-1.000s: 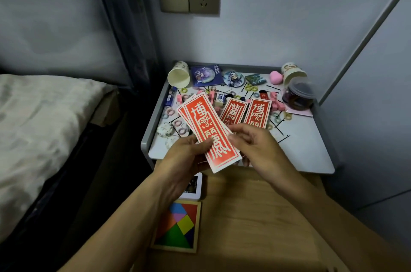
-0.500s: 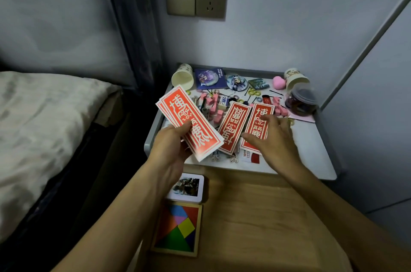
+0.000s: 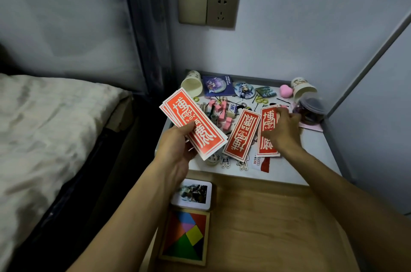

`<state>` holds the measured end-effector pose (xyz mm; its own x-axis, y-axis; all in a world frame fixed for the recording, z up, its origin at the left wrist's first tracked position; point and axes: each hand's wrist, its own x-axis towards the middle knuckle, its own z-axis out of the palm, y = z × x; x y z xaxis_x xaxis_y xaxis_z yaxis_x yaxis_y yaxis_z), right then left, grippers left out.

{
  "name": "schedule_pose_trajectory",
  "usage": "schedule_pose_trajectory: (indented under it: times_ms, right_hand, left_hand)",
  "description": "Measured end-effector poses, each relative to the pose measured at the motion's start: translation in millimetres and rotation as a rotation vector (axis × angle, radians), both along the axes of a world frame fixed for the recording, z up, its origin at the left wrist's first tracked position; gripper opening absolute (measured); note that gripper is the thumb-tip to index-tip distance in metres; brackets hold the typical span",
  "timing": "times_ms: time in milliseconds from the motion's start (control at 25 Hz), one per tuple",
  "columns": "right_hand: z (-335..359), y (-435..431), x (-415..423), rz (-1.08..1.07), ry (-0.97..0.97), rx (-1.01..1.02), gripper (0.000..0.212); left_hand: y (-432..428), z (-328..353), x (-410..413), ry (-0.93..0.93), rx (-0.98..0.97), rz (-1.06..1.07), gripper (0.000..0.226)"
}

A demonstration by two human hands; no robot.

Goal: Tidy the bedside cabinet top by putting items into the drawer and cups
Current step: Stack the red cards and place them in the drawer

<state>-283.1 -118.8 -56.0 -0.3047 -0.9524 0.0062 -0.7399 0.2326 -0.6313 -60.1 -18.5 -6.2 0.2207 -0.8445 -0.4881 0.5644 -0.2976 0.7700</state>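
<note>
One card stack point(image 3: 195, 125) is pinched in the raised left hand point(image 3: 178, 149); right hand point(image 3: 282, 131) covers a flat card point(image 3: 268, 120), grip unclear.

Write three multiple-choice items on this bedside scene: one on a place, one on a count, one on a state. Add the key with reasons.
1. Where does the wooden-framed coloured tangram puzzle lie?
A) on the bed
B) in the open wooden drawer
C) on the floor

2. How many red rectangular cards with white characters lie singly on the grey cabinet top?
A) none
B) two
C) five

3. What is the left hand doing?
A) hanging empty
B) pressing the wall
C) gripping a stack of red cards

Key:
1 B, the puzzle sits on the drawer's floor, in front of the cabinet top.
2 B, one card lies beside a second card, which is partly under the right hand.
3 C, its thumb lies across the stack's face.
</note>
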Motion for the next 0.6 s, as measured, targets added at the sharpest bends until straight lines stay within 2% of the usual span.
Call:
schedule_pose_trajectory:
  times_ms: [120,200,280,440,520,600]
  right_hand:
    - [12,3,-2,-0.111,-0.265,-0.077,0.065]
    - [21,7,-3,-0.173,-0.476,-0.016,0.053]
    - [24,14,2,-0.145,-0.565,0.096,0.039]
    - [15,20,22,0.010,-0.419,0.201,0.029]
    - [14,16,32,0.024,-0.357,0.218,0.019]
    - [12,9,37,0.020,-0.332,0.222,0.020]
  left_hand:
    - [2,1,2,-0.010,-0.003,0.016,0.011]
    - [2,1,2,-0.012,-0.004,0.020,0.010]
    - [2,2,1,-0.007,-0.001,0.021,0.011]
    - [1,1,-1,-0.008,0.008,0.021,0.013]
    - [0,0,-1,-0.006,0.011,0.012,0.011]
    - [1,0,0,-0.010,0.015,0.006,0.009]
